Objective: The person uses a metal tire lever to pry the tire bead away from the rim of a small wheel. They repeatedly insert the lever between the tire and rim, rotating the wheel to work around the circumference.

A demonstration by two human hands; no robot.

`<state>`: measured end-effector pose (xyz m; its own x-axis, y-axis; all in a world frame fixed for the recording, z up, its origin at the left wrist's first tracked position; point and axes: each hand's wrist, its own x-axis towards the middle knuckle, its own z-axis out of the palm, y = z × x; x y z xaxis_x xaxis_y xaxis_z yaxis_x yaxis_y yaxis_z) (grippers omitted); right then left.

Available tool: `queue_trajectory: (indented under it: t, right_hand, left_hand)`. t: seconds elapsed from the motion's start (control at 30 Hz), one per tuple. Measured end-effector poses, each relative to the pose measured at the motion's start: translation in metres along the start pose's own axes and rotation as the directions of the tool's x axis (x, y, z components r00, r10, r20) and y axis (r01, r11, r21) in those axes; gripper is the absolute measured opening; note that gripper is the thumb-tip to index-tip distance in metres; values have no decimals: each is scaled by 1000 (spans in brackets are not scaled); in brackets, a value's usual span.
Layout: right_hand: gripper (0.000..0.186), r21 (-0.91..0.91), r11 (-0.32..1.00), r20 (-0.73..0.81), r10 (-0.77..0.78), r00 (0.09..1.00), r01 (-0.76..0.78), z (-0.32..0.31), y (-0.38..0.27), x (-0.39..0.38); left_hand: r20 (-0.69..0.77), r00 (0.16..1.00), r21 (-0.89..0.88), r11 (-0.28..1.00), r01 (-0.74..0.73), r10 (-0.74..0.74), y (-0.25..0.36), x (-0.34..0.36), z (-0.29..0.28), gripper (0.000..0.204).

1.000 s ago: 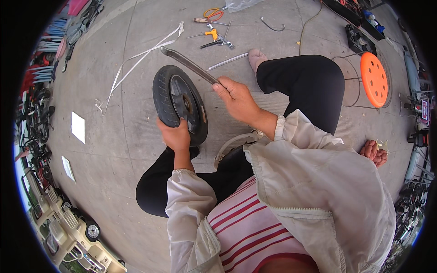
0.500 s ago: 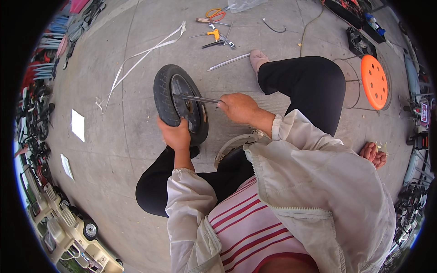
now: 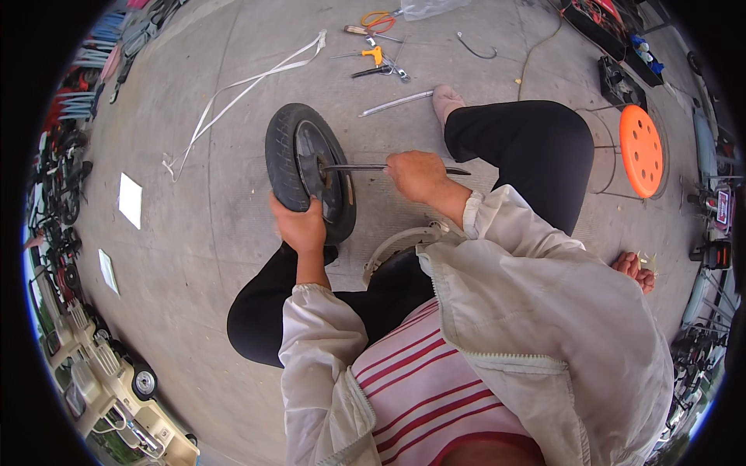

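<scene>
The person's left hand [image 3: 301, 227], one: curled in a grip, thumb [image 3: 315, 208] pointing forward; left forearm [image 3: 312, 269] reaching straight ahead. Right hand [image 3: 418, 175], one: closed in a fist, back uppermost, farther forward; right forearm [image 3: 454, 205] slanting inward.

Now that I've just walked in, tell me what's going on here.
A person's left hand holds a black-tyred wheel, while the right hand grips a metal tyre lever. The lever's left end is at the wheel's hub; whether it touches is unclear. Farther out, a wooden-handled screwdriver and a yellow-handled tool lie on the concrete floor, and an orange stool is to the right.
</scene>
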<state>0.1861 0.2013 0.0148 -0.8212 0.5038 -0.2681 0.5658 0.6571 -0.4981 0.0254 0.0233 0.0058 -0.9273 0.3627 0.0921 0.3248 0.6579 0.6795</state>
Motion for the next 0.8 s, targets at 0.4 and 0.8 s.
queue_trajectory:
  t: [0.4,0.8]
  right_hand:
    - [13,-502,692,218,-480,850,520,71,-23,42]
    - [12,-678,146,497,-630,596,720,97,-75,73]
  left_hand:
    - [26,998,-12,998,-59,60,-19,-42,-2,78]
    - [25,1000,-167,986,-12,16,-49,-31,-9,78]
